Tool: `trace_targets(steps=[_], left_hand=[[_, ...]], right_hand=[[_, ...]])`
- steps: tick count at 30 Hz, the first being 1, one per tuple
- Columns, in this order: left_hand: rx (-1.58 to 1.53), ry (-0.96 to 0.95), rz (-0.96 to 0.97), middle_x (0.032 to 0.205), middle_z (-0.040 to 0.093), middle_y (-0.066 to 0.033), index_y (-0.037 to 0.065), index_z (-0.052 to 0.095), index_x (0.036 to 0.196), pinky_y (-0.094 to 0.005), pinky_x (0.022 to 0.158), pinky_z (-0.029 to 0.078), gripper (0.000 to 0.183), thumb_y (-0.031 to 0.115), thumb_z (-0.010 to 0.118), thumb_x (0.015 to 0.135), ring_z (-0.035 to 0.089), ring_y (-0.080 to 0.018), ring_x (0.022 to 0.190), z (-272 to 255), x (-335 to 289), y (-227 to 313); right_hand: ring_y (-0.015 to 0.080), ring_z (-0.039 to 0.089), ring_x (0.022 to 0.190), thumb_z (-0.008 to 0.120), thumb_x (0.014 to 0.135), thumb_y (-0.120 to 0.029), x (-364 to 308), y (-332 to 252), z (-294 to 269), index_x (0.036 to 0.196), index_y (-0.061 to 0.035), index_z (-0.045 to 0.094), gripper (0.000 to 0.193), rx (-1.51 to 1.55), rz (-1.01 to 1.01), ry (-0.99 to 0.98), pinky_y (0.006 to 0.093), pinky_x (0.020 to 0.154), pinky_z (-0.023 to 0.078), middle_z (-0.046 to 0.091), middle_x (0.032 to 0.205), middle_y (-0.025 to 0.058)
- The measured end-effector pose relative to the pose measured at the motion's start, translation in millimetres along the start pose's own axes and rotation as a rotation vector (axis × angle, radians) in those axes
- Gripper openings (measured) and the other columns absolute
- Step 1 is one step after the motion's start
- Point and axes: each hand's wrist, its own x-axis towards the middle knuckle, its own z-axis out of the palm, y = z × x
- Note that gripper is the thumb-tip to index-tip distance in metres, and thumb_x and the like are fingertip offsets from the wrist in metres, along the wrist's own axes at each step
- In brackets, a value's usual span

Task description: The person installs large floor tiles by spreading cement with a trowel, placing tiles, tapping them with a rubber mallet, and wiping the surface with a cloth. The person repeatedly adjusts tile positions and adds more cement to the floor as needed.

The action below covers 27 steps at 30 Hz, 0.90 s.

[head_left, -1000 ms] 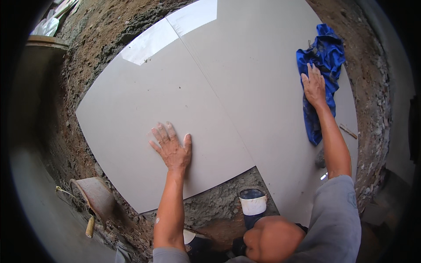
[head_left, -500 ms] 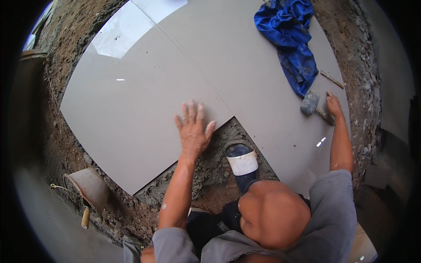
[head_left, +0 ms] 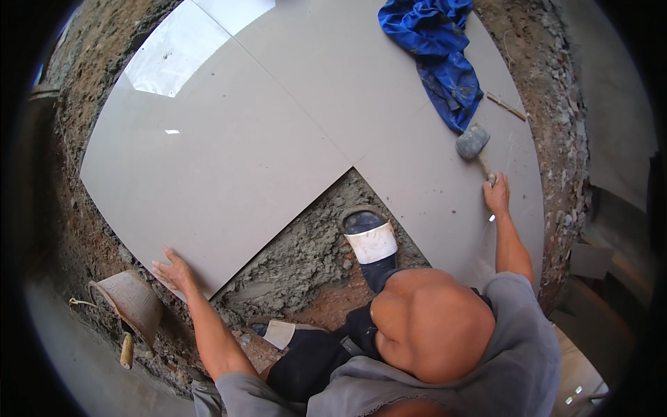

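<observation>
Two hands were out when I looked: my left hand [head_left: 174,272] lay flat, fingers spread, on the near corner of the big grey tile [head_left: 208,174], the slab running away beyond the fingertips. My right hand [head_left: 497,196] was closed on the handle end of the rubber mallet [head_left: 474,144], whose long axis ran up and leftward from the fingers, its head just short of the blue cloth [head_left: 438,55], so the right hand was nearer it.
</observation>
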Motion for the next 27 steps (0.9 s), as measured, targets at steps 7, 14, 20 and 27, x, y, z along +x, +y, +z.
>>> trace_targets(steps=[7, 14, 20, 27], left_hand=[[0.019, -0.003, 0.104, 0.159, 0.008, -0.0168, 0.009, 0.017, 0.152, -0.0574, 0.115, 0.000, 0.095, 0.074, 0.040, 0.086, 0.000, -0.0318, 0.148, -1.5, 16.1, 54.7], [0.113, -0.142, 0.331, 0.159, 0.005, -0.0173, 0.013, 0.013, 0.154, -0.0585, 0.114, -0.002, 0.114, 0.086, 0.046, 0.072, -0.004, -0.0327, 0.147, -3.2, 37.3, 140.9], [0.210, -0.257, 0.384, 0.160, -0.001, -0.0170, 0.017, 0.005, 0.154, -0.0626, 0.112, 0.001, 0.119, 0.080, 0.059, 0.068, -0.006, -0.0354, 0.147, -22.1, 34.8, 150.8], [0.198, -0.303, 0.423, 0.160, -0.002, -0.0169, 0.019, 0.005, 0.155, -0.0650, 0.111, 0.000, 0.120, 0.073, 0.066, 0.067, -0.006, -0.0370, 0.147, -26.4, 38.0, 150.9]], right_hand=[[0.0383, 0.057, 0.084, 0.063, 0.078, -0.017, -65.0, -72.5, -71.0, 0.092, -0.0019, 0.057, 0.021, 0.184, -0.089, 0.089, 0.0459, 0.074, 0.045, 0.056, 0.090, 0.0169], [0.0319, 0.059, 0.079, 0.068, 0.081, -0.022, -24.1, -259.5, -142.4, 0.098, -0.0051, 0.061, 0.025, 0.248, -0.854, -0.288, 0.0432, 0.068, 0.048, 0.059, 0.088, 0.0129], [0.0306, 0.063, 0.078, 0.057, 0.094, -0.030, 10.0, -482.6, -151.0, 0.126, -0.0153, 0.055, 0.036, 0.266, -1.264, -0.316, 0.0434, 0.068, 0.052, 0.058, 0.088, 0.0127], [0.0288, 0.065, 0.072, 0.048, 0.096, -0.022, 20.6, -603.4, -117.9, 0.134, -0.0168, 0.052, 0.039, 0.105, -1.334, -0.078, 0.0419, 0.063, 0.053, 0.061, 0.085, 0.0125]])
